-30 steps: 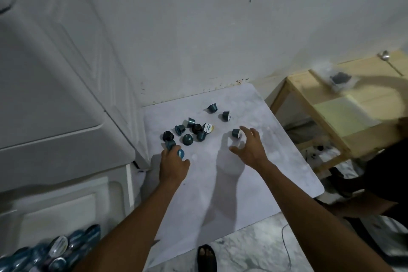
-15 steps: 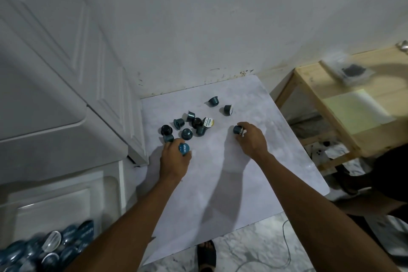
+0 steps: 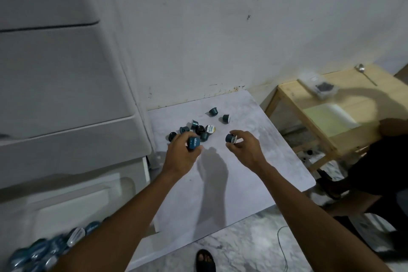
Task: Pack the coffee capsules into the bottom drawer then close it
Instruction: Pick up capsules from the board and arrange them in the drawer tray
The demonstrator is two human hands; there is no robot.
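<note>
Several teal coffee capsules lie scattered on a pale marbled board on the floor. My left hand is lifted above the board, shut on teal capsules, one showing its printed lid. My right hand pinches a single capsule between thumb and fingers, also off the board. Two more capsules sit apart at the far side. The open bottom drawer at lower left holds many capsules.
A white drawer cabinet stands at left against the wall. A low wooden table with a plastic bag and a spoon is at right. Another person's dark-clothed limb and my sandalled foot are near the board.
Both hands have risen off the board, each carrying capsules picked from the pile. The view has tilted, showing more of the drawer's contents.
</note>
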